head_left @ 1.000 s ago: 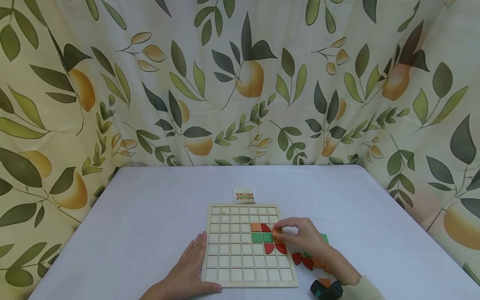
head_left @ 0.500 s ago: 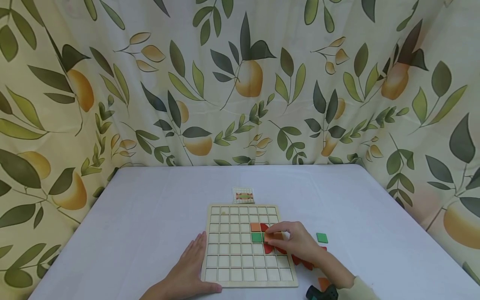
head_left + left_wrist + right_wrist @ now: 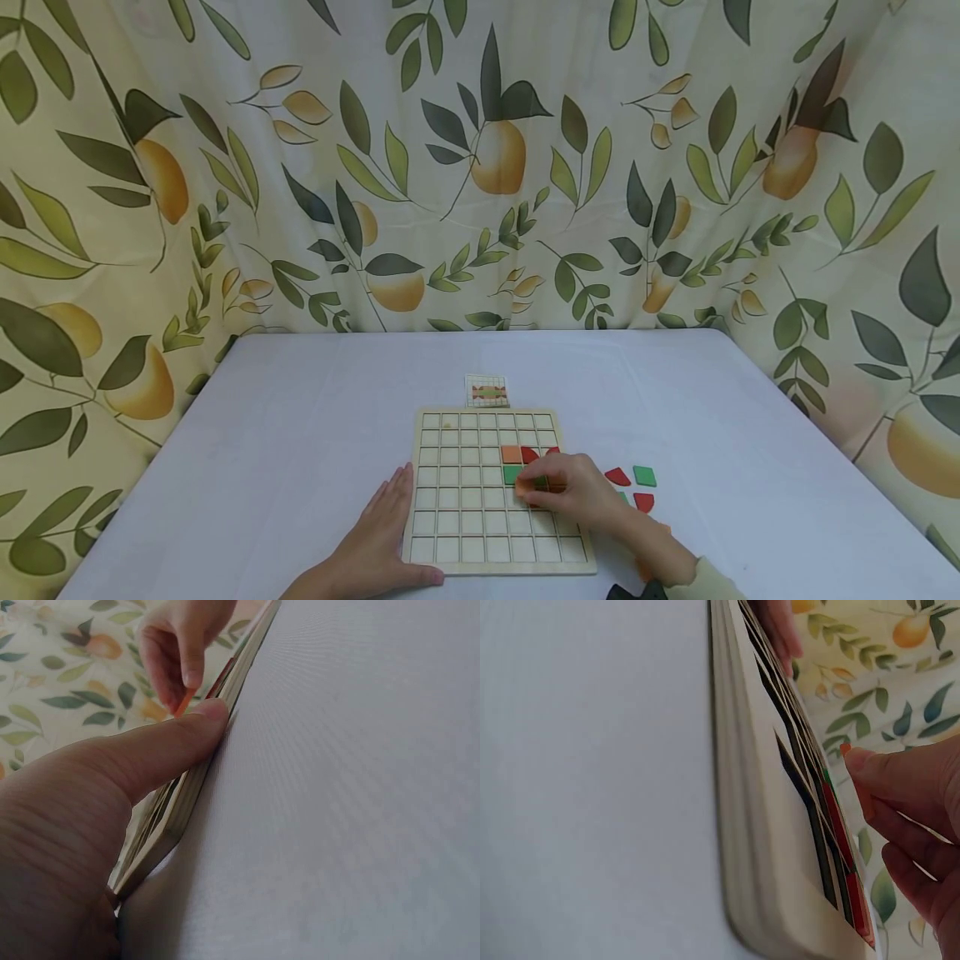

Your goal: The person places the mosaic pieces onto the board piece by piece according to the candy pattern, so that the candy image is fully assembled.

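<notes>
A wooden grid board [image 3: 498, 569] lies on the table. My left hand [image 3: 375, 533] rests at its near left corner, with straight fingers along the left edge and the thumb [image 3: 169, 748] on the near edge. Above the board's cells, my right hand [image 3: 573, 490] pinches an orange tile [image 3: 864, 796] between thumb and fingers. Set in the grid are an orange square [image 3: 511, 454], a green square [image 3: 512, 474] and a red curved piece [image 3: 529, 455]. The right hand partly covers other pieces there.
A small pattern card [image 3: 487, 391] lies just beyond the board. To the right are a loose green square [image 3: 644, 476] and red pieces [image 3: 643, 502], with more partly under the right forearm. A black device [image 3: 637, 591] sits at the right wrist. A leaf-patterned curtain [image 3: 480, 167] hangs behind.
My right hand has moved left and nearer across the board with the orange tile, uncovering loose pieces on the right. The left hand stays in place.
</notes>
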